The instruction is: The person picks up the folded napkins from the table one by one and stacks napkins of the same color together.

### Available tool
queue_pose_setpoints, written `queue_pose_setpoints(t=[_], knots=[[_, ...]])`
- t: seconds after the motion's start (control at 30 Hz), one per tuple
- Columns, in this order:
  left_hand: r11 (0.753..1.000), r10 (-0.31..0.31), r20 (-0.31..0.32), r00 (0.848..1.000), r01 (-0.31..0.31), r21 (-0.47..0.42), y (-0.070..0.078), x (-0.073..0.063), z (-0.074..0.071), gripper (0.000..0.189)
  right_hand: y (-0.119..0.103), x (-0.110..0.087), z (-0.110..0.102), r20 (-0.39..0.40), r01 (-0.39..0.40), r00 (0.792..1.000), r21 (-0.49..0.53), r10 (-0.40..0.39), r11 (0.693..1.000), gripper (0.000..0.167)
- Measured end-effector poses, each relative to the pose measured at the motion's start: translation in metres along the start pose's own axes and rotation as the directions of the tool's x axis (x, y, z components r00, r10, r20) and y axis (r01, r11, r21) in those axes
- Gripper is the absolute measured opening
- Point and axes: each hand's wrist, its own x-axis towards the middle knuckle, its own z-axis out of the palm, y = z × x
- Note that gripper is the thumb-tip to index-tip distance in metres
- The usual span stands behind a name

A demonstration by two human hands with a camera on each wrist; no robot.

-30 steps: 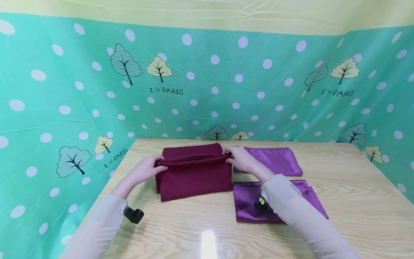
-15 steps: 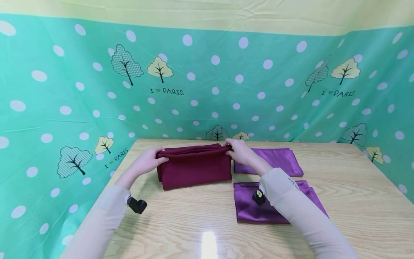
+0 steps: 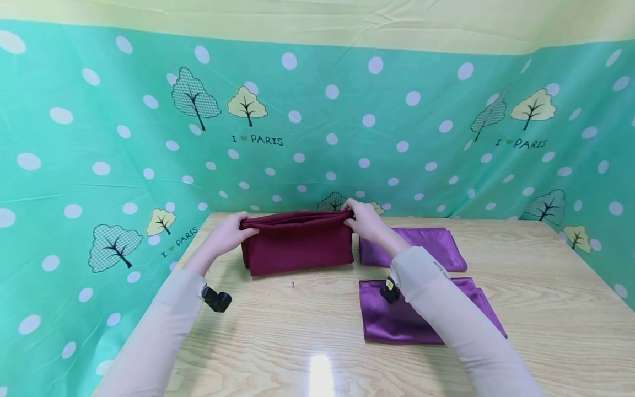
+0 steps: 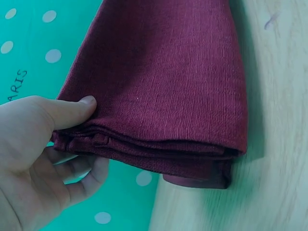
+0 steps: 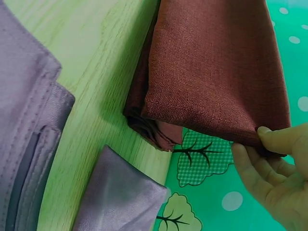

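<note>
In the head view I find the dark red cloth (image 3: 300,248) left of the middle of the frame, folded in several layers and hanging in a broad face from a raised top edge. Its lower border lies over the counter (image 3: 278,342); whether it touches there I cannot tell.

My left hand (image 3: 229,231) pinches the upper left corner, thumb on the near face and fingers behind, as the left wrist view confirms. My right hand (image 3: 367,220) grips the upper right corner likewise. Neither grip is wide.

Two purple cloths sit at right of centre, both folded flat: the farther purple cloth (image 3: 431,248) just beside the red one, the nearer purple cloth (image 3: 387,325) partly under my right sleeve. A small mark (image 3: 292,285) shows below the red cloth; its nature is unclear.

I judge the step in hand to be handling the red cloth by its top edge, probably within a fold. In my assessment, the next move calls for both corners kept level and the layers pinched together; uneven tension could let the inner layers slip.
</note>
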Motion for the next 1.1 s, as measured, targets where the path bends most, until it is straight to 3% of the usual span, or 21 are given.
queue_pose_setpoints(t=[0.27, 0.5, 1.1], knots=[[0.999, -0.051, -0.033, 0.998, 0.051, -0.007, 0.000, 0.008, 0.001, 0.018, 0.002, 0.006, 0.002, -0.022, -0.037, 0.999, 0.026, 0.037, 0.999, 0.025], [0.996, -0.087, -0.108, 0.990, 0.083, -0.039, -0.010, 0.019, 0.009, 0.024, 0.004, 0.014, 0.009, -0.031, -0.093, 0.995, 0.073, 0.096, 0.993, 0.028], [0.986, -0.153, -0.193, 0.969, 0.137, -0.092, -0.017, 0.030, 0.024, 0.026, 0.009, 0.026, 0.030, -0.082, -0.126, 0.988, 0.038, 0.129, 0.991, 0.026]])
